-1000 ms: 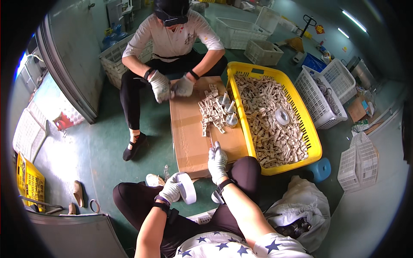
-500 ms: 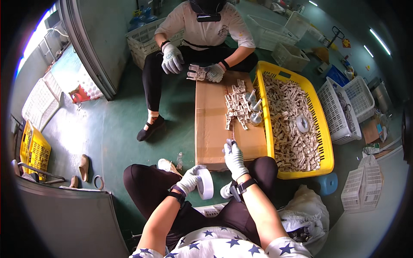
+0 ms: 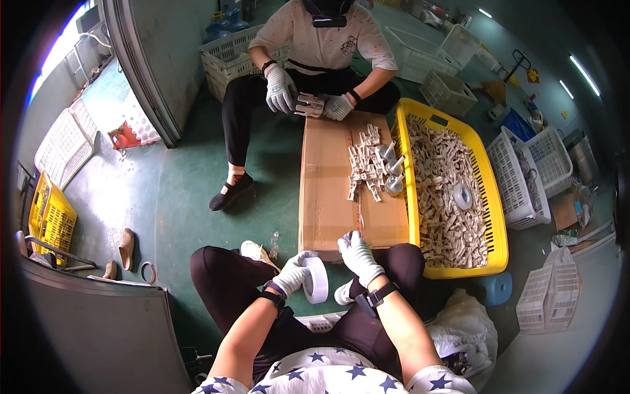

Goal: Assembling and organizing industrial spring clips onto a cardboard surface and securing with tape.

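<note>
My left hand (image 3: 291, 276), in a striped pale glove, is closed around a wide roll of white tape (image 3: 317, 281) held over my lap, just short of the cardboard box (image 3: 325, 203). At the near edge of the box's top, my right hand (image 3: 361, 257), gloved too, has its fingers drawn together. What they pinch, if anything, is too small to make out. Farther up the box lies a heap of pale clip-like pieces (image 3: 367, 164). Several clear-based pegs (image 3: 394, 185) stand beside it.
A yellow crate (image 3: 500, 226) full of pale pieces, with a grey-white ring (image 3: 462, 196) on them, adjoins the box's right side. Across from me sits a co-worker, whose gloved hands hold a row of pale pieces (image 3: 308, 105). White crates (image 3: 518, 197) stand at right.
My right hand has come slightly nearer to me, toward the box's near edge. The left hand still holds the tape roll. The co-worker's right hand has moved closer to the pieces held there.
</note>
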Motion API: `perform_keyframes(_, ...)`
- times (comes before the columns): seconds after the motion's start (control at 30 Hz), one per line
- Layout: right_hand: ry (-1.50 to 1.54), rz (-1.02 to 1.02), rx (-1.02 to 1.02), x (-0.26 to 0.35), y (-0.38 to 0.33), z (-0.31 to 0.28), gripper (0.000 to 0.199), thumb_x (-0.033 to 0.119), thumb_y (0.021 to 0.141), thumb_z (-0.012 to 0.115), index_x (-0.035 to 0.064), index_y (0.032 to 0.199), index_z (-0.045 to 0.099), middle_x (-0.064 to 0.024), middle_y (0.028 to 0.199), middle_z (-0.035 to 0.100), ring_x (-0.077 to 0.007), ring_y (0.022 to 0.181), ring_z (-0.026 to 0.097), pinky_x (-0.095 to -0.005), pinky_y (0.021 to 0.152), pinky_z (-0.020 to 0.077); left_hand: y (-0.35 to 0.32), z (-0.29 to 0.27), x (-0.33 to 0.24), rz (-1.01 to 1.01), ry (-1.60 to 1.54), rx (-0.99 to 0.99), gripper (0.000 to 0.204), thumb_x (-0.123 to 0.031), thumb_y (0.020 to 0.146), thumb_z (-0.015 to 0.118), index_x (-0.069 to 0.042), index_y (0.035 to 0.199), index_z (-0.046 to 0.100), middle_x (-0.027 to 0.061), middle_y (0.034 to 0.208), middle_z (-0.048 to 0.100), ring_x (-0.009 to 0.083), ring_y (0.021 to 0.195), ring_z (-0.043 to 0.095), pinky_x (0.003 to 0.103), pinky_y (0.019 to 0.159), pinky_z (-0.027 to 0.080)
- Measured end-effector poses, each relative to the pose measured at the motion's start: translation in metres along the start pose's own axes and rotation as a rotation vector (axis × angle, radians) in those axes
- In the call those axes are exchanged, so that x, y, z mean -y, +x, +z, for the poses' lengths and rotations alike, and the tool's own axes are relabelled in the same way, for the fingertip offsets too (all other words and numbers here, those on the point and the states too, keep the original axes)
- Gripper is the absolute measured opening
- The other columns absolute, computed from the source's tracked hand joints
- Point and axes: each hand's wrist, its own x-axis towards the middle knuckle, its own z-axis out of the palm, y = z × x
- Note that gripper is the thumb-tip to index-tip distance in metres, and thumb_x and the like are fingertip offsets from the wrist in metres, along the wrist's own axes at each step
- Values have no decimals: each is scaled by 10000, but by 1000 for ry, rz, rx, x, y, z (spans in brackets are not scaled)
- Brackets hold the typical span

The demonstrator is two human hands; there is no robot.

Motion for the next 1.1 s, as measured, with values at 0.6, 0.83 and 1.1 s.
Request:
perform_keyframes(0.6, 123, 64, 87, -30, 1, 21, 200, 242, 910, 553, 55, 952, 496, -196, 866, 633, -417, 828, 602, -477, 718, 475, -2, -3, 0, 0, 60, -19, 570, 210, 672, 481, -91, 1143, 594, 0, 995, 622, 145, 913, 596, 314, 845, 501)
perform_keyframes(0.83, 42, 62, 122, -17, -4, 19, 142, 221, 935, 508, 80, 948, 520, -117, 854, 616, -320, 837, 593, -418, 718, 451, -3, -7, 3, -7, 27, -24, 577, 212, 666, 482, -91, 1145, 595, 1, 992, 621, 149, 912, 595, 319, 848, 500)
perform_keyframes(1.1, -320, -98, 191, -75, 3, 42, 126, 135, 949, 411, 124, 888, 521, -34, 798, 533, -195, 808, 533, -313, 729, 379, 0, 0, 0, 3, 22, -3, 561, 189, 684, 529, -99, 1161, 588, 1, 991, 622, 155, 915, 599, 326, 848, 505)
